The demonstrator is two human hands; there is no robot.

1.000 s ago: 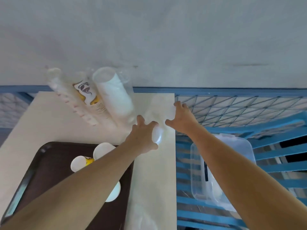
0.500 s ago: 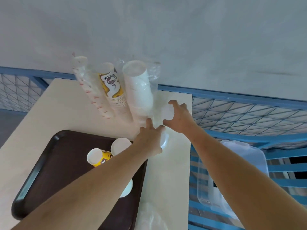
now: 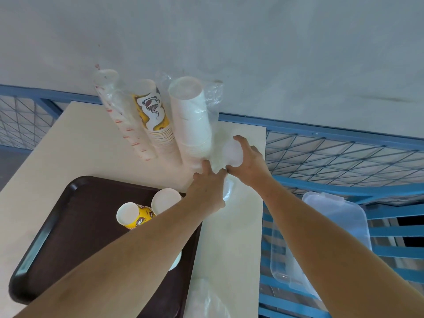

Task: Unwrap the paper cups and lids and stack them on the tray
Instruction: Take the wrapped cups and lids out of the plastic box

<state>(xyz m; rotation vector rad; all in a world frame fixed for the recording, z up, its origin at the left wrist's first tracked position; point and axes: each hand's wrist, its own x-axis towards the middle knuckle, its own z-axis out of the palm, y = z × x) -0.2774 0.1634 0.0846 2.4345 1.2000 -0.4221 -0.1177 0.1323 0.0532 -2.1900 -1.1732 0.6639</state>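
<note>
Three wrapped sleeves of cups lean against the wall: a red-printed one (image 3: 119,115), a yellow patterned one (image 3: 152,113) and a plain white one (image 3: 191,118). Right of them, my right hand (image 3: 249,158) grips the top of a stack of translucent lids (image 3: 232,153). My left hand (image 3: 210,188) holds the lower part of the same stack (image 3: 229,189), which looks wrapped in clear plastic. On the dark brown tray (image 3: 75,228) stand a yellow cup (image 3: 134,216) and a white cup (image 3: 165,199); another white cup (image 3: 175,260) shows under my left forearm.
The pale table (image 3: 229,244) ends at a blue metal mesh rail (image 3: 344,152) on the right. A clear plastic lidded box (image 3: 321,237) sits beyond that edge. Crumpled clear plastic (image 3: 206,299) lies at the table's near edge. A grey wall stands behind.
The view has shifted so the cup sleeves and tray appear further right. Both hands stay on the lid stack with little movement.
</note>
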